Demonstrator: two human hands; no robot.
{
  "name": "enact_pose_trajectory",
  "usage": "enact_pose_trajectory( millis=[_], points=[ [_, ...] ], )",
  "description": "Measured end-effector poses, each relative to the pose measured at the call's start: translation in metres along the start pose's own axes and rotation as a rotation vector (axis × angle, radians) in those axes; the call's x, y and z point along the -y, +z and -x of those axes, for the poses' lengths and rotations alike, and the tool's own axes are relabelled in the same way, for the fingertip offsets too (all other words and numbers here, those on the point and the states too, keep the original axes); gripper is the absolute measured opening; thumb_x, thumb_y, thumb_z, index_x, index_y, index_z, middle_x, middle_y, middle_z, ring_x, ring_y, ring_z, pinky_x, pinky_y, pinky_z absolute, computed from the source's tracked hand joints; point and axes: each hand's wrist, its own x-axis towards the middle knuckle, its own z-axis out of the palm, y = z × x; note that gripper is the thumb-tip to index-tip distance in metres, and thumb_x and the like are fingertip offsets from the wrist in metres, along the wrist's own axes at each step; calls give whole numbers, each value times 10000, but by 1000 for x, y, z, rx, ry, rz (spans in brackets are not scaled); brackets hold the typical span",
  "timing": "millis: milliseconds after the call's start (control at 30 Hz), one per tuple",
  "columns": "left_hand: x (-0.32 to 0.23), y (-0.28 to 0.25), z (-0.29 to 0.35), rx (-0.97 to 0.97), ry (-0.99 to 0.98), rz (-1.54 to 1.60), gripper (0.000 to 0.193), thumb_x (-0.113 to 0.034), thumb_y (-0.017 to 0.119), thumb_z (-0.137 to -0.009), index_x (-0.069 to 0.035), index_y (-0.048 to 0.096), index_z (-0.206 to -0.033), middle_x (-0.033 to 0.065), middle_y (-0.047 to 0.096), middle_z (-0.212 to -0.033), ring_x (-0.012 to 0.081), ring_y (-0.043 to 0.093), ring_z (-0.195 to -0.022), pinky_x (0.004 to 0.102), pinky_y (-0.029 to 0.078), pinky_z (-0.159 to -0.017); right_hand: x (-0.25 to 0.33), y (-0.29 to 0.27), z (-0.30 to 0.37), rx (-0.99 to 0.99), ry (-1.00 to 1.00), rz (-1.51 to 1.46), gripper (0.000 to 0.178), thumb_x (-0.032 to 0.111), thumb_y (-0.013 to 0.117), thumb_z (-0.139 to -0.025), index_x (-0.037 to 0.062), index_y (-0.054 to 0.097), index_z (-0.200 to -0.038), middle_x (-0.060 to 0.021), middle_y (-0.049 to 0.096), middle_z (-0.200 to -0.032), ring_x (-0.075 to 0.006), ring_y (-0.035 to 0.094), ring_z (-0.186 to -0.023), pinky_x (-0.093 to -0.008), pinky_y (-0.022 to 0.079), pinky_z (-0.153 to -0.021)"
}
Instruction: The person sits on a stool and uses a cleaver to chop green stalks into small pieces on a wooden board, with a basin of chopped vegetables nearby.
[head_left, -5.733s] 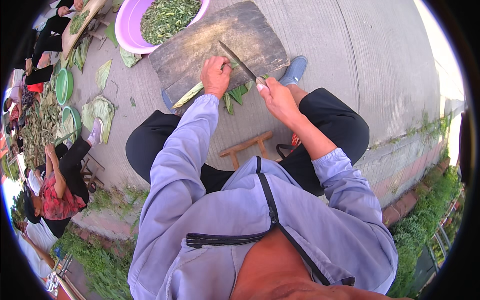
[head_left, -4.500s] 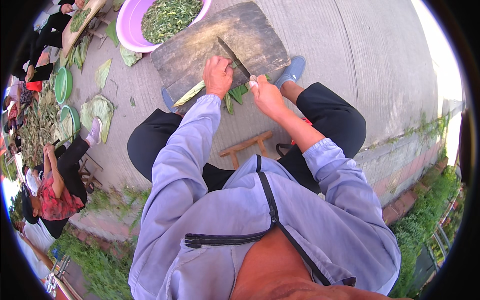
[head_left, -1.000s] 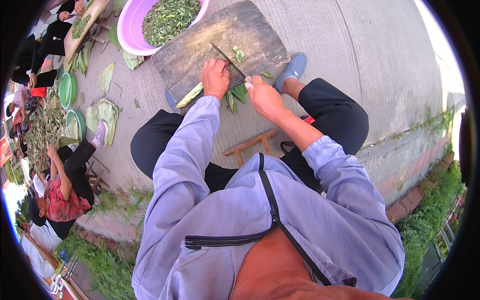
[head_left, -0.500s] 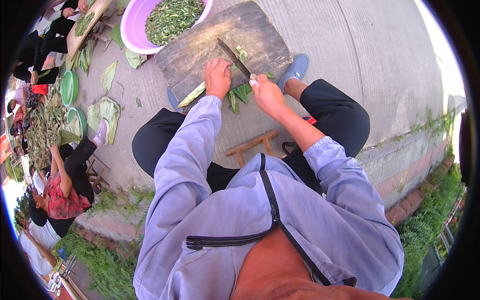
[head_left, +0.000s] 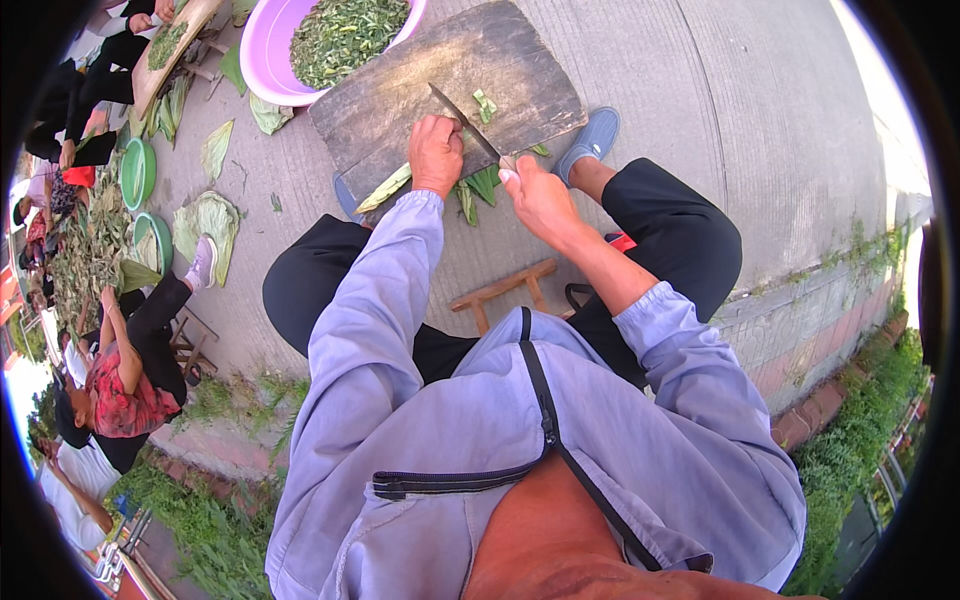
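Observation:
A worn wooden cutting board lies before my knees. My left hand is curled over leafy greens at the board's near edge, with a pale stalk end out to the left and green leaf tips to the right. Gripped by its handle in my right hand is a knife; its dark blade slants up and left, close beside my left fingers. Just beyond the blade, a few cut green pieces rest on the board. My left palm hides the middle of the greens.
A pink-purple basin of chopped greens stands at the board's far left. Loose leaves and green basins lie on the concrete to the left, near seated people. Between my legs is a low wooden stool.
The knife has shifted slightly left, toward my left fingers, and the cut pieces now lie apart from the blade. My left hand has barely moved.

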Motion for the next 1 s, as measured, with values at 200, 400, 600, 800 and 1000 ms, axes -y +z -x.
enact_pose_trajectory(
  millis=[200, 400, 600, 800, 1000],
  points=[
    [-1, 0, 0, -6, -6, -7, 106, -45, 704, -819, -99, 706, -911, 104, 661, -968, 367, 612, -969, 480, 504, -854, -3, 4, 3, 12, 21, -17, 383, 354, 514, -1099, -28, 489, -1083, -360, 662, -859, -575, 654, -857, -638, 481, -776],
    [-3, 0, -1, -15, -4, -2, 106, -37, 708, -810, -100, 707, -895, 103, 657, -955, 364, 612, -960, 478, 504, -843, 0, 6, -5, 22, 11, -4, 381, 343, 494, -1104, -37, 486, -1078, -360, 666, -874, -568, 660, -858, -633, 490, -772],
    [-3, 0, 0, -23, -3, -7, 106, -28, 707, -806, -93, 705, -890, 104, 655, -945, 363, 610, -947, 480, 504, -839, 11, 8, -15, 53, 59, 80, 364, 328, 499, -1092, -33, 545, -1101, -330, 702, -1038, -539, 684, -943, -626, 522, -836],
    [-3, -2, 0, -21, 43, -27, 129, -22, 696, -803, -88, 709, -913, 96, 656, -963, 365, 608, -960, 486, 501, -848, 15, 9, -26, 49, 73, 58, 355, 327, 503, -1088, -25, 547, -1098, -328, 708, -1033, -530, 692, -947, -624, 526, -840],
    [-9, -2, 4, -10, 46, -128, 137, -42, 709, -813, -117, 727, -927, 77, 659, -995, 346, 609, -984, 473, 493, -869, 9, 18, -30, -7, 48, 42, 370, 345, 509, -1085, -23, 551, -1090, -333, 713, -1014, -540, 687, -926, -630, 517, -837]
  ],
)
